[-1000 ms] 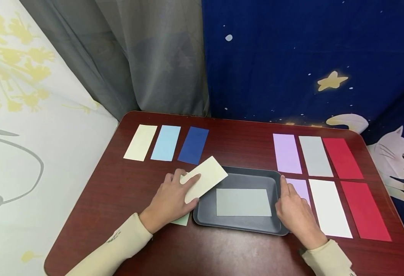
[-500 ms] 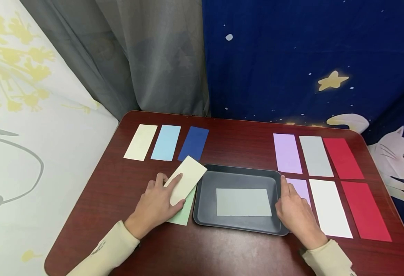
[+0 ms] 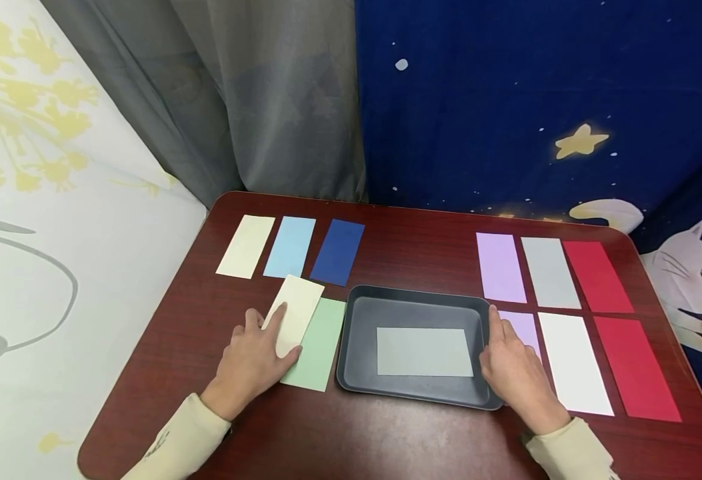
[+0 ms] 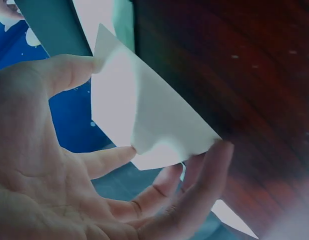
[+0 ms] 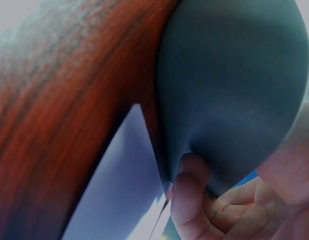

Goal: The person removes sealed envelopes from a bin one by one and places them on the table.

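A cream paper card (image 3: 298, 308) is pinched along its edges by the thumb and fingers of my left hand (image 3: 244, 368). It overlaps the left part of a pale green card (image 3: 317, 350) on the table. In the left wrist view, fingertips touch the cream card (image 4: 149, 110) at its rim. My right hand (image 3: 515, 377) grips the right wall of a dark grey tray (image 3: 411, 392). A light grey card (image 3: 425, 352) lies flat in that tray. The right wrist view has a curled finger against the outer side of the tray (image 5: 234, 85).
Cream (image 3: 246, 247), light blue (image 3: 289, 247) and dark blue (image 3: 337, 252) cards lie at the back left. On the right are lilac (image 3: 501, 267), grey (image 3: 550, 272), white (image 3: 575, 363) and red (image 3: 637, 368) cards. A lower lilac card (image 3: 523, 328) is partly under my right hand.
My left hand has carried the cream card leftward, from over the tray's left edge to the green card, uncovering the green card's right part. My right hand and the tray stay put.
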A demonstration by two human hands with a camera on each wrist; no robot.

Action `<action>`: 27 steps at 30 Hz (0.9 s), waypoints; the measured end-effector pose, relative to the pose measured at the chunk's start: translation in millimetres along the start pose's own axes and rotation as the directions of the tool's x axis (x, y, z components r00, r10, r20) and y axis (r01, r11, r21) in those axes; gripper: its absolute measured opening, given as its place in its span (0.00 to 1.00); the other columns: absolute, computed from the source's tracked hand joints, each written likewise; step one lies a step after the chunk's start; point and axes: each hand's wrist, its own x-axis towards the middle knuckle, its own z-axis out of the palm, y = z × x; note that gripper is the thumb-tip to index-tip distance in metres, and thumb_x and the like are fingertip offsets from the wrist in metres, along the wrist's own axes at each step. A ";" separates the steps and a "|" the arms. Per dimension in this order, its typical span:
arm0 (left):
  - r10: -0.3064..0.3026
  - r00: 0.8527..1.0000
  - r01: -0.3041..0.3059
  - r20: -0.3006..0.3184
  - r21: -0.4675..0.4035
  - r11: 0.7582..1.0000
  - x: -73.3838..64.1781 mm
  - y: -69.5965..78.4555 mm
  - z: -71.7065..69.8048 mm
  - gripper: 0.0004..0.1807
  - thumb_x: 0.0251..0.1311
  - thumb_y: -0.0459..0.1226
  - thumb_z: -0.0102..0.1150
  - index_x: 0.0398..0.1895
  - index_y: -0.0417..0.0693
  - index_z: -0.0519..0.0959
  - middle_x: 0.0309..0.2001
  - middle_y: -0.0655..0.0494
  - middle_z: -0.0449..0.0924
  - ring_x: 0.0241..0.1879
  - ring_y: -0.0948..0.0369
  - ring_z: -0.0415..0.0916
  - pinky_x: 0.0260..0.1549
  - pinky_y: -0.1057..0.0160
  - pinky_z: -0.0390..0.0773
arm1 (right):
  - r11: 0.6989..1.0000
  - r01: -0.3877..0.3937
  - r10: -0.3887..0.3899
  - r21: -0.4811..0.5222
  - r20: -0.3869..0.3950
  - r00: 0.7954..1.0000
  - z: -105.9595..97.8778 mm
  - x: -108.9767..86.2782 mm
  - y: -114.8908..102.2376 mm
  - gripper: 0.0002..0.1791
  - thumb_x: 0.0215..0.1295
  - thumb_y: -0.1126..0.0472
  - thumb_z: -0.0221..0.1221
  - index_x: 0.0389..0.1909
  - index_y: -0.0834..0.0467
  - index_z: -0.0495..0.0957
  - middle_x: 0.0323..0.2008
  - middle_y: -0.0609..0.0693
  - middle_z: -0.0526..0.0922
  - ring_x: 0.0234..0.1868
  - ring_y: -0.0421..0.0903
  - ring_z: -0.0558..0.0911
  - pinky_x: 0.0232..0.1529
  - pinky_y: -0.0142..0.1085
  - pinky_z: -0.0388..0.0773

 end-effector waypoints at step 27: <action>-0.155 0.986 0.148 0.069 0.097 0.984 -1.0 -17.3 -0.8 0.46 0.69 0.55 0.67 0.79 0.34 0.67 0.58 0.17 0.66 0.39 0.29 0.78 0.27 0.39 0.85 | 1.000 -0.002 0.002 0.006 -0.003 1.000 1.1 -0.6 -0.1 0.42 0.64 0.76 0.63 0.77 0.82 0.58 0.47 0.73 0.79 0.14 0.43 0.66 0.14 0.36 0.68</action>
